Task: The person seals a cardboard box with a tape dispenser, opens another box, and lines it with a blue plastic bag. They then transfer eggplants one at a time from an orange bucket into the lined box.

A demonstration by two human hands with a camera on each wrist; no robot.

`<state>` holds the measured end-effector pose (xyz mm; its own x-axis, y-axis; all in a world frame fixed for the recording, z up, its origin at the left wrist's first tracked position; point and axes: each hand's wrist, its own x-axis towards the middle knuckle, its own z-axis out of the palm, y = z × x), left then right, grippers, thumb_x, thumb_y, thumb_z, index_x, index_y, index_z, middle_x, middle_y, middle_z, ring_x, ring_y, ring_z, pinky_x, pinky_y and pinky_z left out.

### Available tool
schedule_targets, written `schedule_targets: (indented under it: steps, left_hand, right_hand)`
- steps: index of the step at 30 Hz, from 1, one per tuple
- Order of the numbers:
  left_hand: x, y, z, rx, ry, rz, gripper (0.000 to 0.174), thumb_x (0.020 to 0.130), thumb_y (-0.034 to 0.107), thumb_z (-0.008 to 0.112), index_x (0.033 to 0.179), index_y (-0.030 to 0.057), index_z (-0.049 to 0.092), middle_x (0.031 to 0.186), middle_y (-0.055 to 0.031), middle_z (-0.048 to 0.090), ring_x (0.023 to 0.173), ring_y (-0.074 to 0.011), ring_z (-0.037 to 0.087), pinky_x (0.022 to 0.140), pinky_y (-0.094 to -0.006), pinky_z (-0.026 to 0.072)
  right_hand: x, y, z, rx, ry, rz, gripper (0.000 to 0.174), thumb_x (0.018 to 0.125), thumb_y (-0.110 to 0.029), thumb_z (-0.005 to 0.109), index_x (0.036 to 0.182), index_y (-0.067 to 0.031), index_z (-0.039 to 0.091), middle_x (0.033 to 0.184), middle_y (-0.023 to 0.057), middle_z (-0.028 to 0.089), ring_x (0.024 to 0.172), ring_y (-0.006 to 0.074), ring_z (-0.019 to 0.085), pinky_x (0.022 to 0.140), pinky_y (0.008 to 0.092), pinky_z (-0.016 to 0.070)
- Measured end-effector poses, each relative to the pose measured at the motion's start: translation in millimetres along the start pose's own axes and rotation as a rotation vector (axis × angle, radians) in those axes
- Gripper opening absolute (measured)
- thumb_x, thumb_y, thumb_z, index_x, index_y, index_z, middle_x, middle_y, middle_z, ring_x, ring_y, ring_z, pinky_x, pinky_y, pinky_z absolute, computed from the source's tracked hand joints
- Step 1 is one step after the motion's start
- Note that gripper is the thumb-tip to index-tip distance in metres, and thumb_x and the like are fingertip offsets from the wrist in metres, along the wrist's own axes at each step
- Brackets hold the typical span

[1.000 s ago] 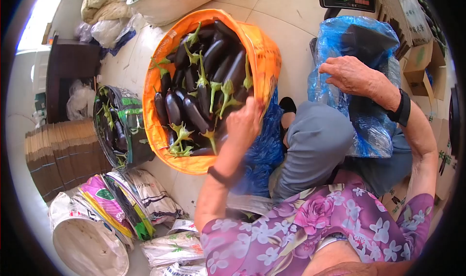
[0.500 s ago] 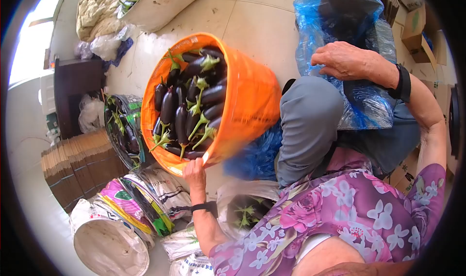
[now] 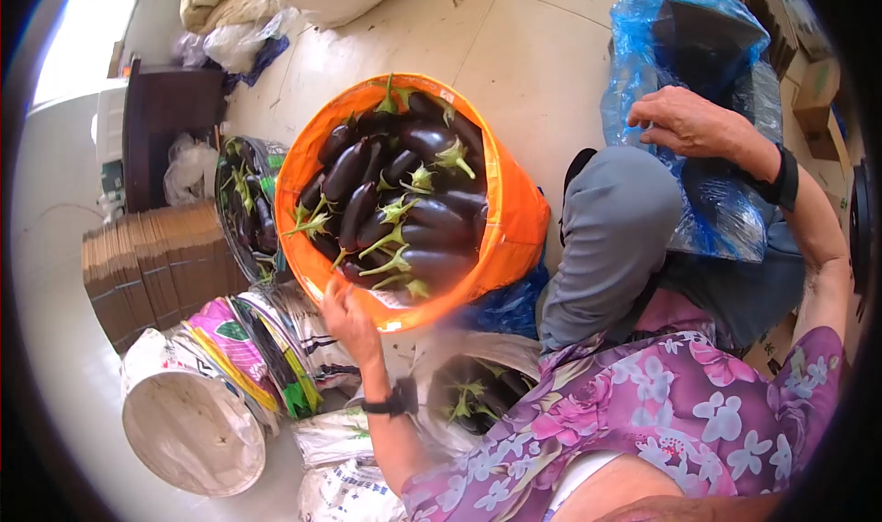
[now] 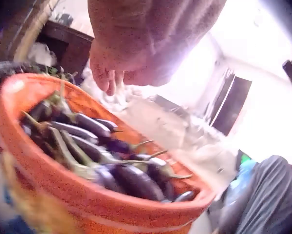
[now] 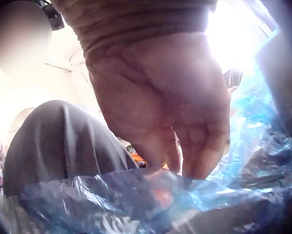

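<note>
A round orange bucket (image 3: 519, 205), filled with eggplants (image 3: 347, 171), stands to the left of the person's knee. Just at its near-left rim is my left hand (image 3: 351, 324) in the head view. The left wrist view shows that hand's fingers (image 4: 109, 80) hanging loosely with nothing held. My right hand (image 3: 684, 122), fingers bent loosely, hovers at the left side of a blue plastic bag (image 3: 634, 39) by the right leg. In the right wrist view its fingertips overlap the clear bluish plastic (image 5: 107, 195), and no eggplant shows in them.
A second bag of eggplants (image 3: 473, 395) sits close to the left forearm. Left of the bucket are a dark bag with eggplants (image 3: 253, 209) and stacked flat cardboard (image 3: 152, 274). A white bucket (image 3: 193, 430) lies at the lower left. An open cardboard box (image 3: 818, 104) stands far right.
The orange bucket has turned and tipped back more upright, and its eggplants have shifted. My left hand went from its right side to its near rim, then released it. The right hand stays by the plastic.
</note>
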<state>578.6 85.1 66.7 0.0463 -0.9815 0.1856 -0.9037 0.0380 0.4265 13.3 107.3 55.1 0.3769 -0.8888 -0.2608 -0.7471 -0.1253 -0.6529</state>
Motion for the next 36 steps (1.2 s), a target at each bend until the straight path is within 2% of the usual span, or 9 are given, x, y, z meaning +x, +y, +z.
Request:
schedule_targets:
  steps: [4, 7, 12, 14, 18, 19, 28, 33, 36]
  left_hand:
    - [86.0, 40.5, 92.9, -0.385, -0.229, 0.016, 0.025, 0.095, 0.010, 0.059, 0.116, -0.0039, 0.062, 0.100, -0.0132, 0.070, 0.097, -0.0212, 0.067, 0.086, -0.0328, 0.0514]
    - [145.6, 118.1, 153.8, -0.230, -0.239, 0.229, 0.038, 0.089, 0.026, 0.066, 0.113, -0.0029, 0.062, 0.100, -0.0200, 0.069, 0.090, -0.0331, 0.067, 0.082, -0.0396, 0.0516]
    - [230.7, 142.8, 281.4, -0.375, -0.490, -0.384, 0.064, 0.081, 0.054, 0.072, 0.097, -0.0076, 0.065, 0.090, -0.0173, 0.068, 0.069, -0.0187, 0.068, 0.052, -0.0305, 0.0540]
    - [233.9, 142.6, 317.7, -0.070, -0.465, -0.513, 0.078, 0.074, 0.066, 0.071, 0.108, -0.0036, 0.063, 0.097, -0.0175, 0.070, 0.071, -0.0245, 0.071, 0.074, -0.0385, 0.0573]
    - [241.5, 110.8, 375.5, -0.020, -0.529, -0.461, 0.052, 0.080, 0.035, 0.066, 0.112, -0.0057, 0.061, 0.104, -0.0254, 0.069, 0.094, -0.0354, 0.070, 0.089, -0.0419, 0.0537]
    - [243.1, 106.6, 374.2, -0.018, -0.570, -0.414, 0.046, 0.079, 0.021, 0.058, 0.116, -0.0067, 0.058, 0.109, -0.0300, 0.066, 0.105, -0.0410, 0.065, 0.094, -0.0443, 0.0510]
    - [161.6, 116.0, 338.6, -0.028, -0.271, -0.172, 0.039, 0.078, 0.018, 0.059, 0.105, -0.0079, 0.051, 0.100, -0.0359, 0.064, 0.097, -0.0511, 0.062, 0.091, -0.0546, 0.0484]
    - [82.9, 159.2, 312.4, -0.098, -0.434, -0.083, 0.042, 0.085, 0.024, 0.055, 0.115, -0.0036, 0.046, 0.096, -0.0340, 0.064, 0.092, -0.0528, 0.061, 0.085, -0.0574, 0.0476]
    - [82.1, 175.1, 255.5, -0.412, -0.632, -0.115, 0.039, 0.088, 0.032, 0.061, 0.110, -0.0014, 0.058, 0.100, -0.0272, 0.067, 0.093, -0.0444, 0.064, 0.084, -0.0468, 0.0504]
  right_hand:
    - [16.6, -10.6, 2.9, -0.083, 0.017, -0.037, 0.023, 0.085, -0.013, 0.065, 0.104, -0.0005, 0.063, 0.098, 0.0198, 0.067, 0.093, 0.0400, 0.063, 0.080, 0.0470, 0.0505]
    - [0.4, -8.5, 0.2, -0.087, 0.011, -0.006, 0.023, 0.086, -0.014, 0.064, 0.106, -0.0015, 0.062, 0.097, 0.0190, 0.066, 0.093, 0.0402, 0.063, 0.080, 0.0480, 0.0500]
    - [-29.1, -12.0, -13.9, -0.042, 0.010, 0.120, 0.024, 0.084, -0.011, 0.067, 0.105, -0.0025, 0.060, 0.092, 0.0182, 0.064, 0.091, 0.0403, 0.062, 0.079, 0.0479, 0.0486]
    - [-35.9, -10.4, -16.1, -0.020, 0.000, 0.146, 0.024, 0.084, -0.011, 0.067, 0.106, -0.0035, 0.060, 0.094, 0.0177, 0.064, 0.092, 0.0393, 0.062, 0.080, 0.0472, 0.0487]
    - [-40.3, -4.4, -17.7, -0.016, -0.031, 0.207, 0.021, 0.087, -0.012, 0.066, 0.107, -0.0047, 0.061, 0.099, 0.0166, 0.063, 0.095, 0.0372, 0.062, 0.081, 0.0460, 0.0490]
    - [-40.9, -0.8, -17.2, -0.020, -0.035, 0.219, 0.022, 0.087, -0.012, 0.066, 0.107, -0.0045, 0.061, 0.099, 0.0166, 0.063, 0.094, 0.0372, 0.062, 0.081, 0.0462, 0.0489]
    - [-26.1, 17.4, -10.8, -0.021, -0.033, 0.137, 0.016, 0.084, -0.010, 0.067, 0.097, -0.0023, 0.059, 0.091, 0.0161, 0.059, 0.089, 0.0377, 0.059, 0.077, 0.0459, 0.0474]
    - [-26.2, 12.1, -7.2, -0.014, -0.060, 0.150, 0.014, 0.084, -0.008, 0.067, 0.092, -0.0017, 0.057, 0.088, 0.0156, 0.056, 0.087, 0.0385, 0.057, 0.075, 0.0455, 0.0459]
    - [-33.3, 9.5, -12.1, -0.032, -0.071, 0.150, 0.015, 0.085, -0.011, 0.066, 0.093, -0.0005, 0.059, 0.093, 0.0169, 0.060, 0.090, 0.0378, 0.060, 0.078, 0.0440, 0.0481]
